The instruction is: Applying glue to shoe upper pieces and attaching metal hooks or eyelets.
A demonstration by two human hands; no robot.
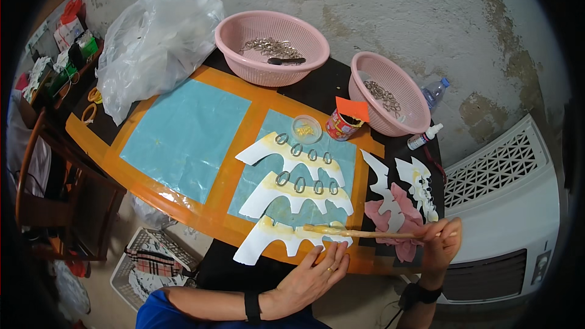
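Note:
My right hand (pixel 441 244) is closed around the far end of a long wooden stick (pixel 378 233). The stick's yellowish, coated tip lies over the nearest white scalloped cutout (pixel 259 240), which has a yellow smear along its upper edge. With its fingers stretched out, my left hand (pixel 309 283) rests at that cutout's lower right edge. Beyond it lie a middle white cutout (pixel 262 201) and a far white cutout (pixel 263 151). Each of those two carries several oval metal rings along a yellow-smeared band. All three cutouts lie on the blue and orange table covering (pixel 244 207).
Pink baskets of metal pieces, one on the left (pixel 317 45) and one on the right (pixel 402 119), stand along the back. Near them are a red can (pixel 340 129), a small clear dish (pixel 306 129) and a white bottle (pixel 425 137). A pink cloth (pixel 407 250) lies at right.

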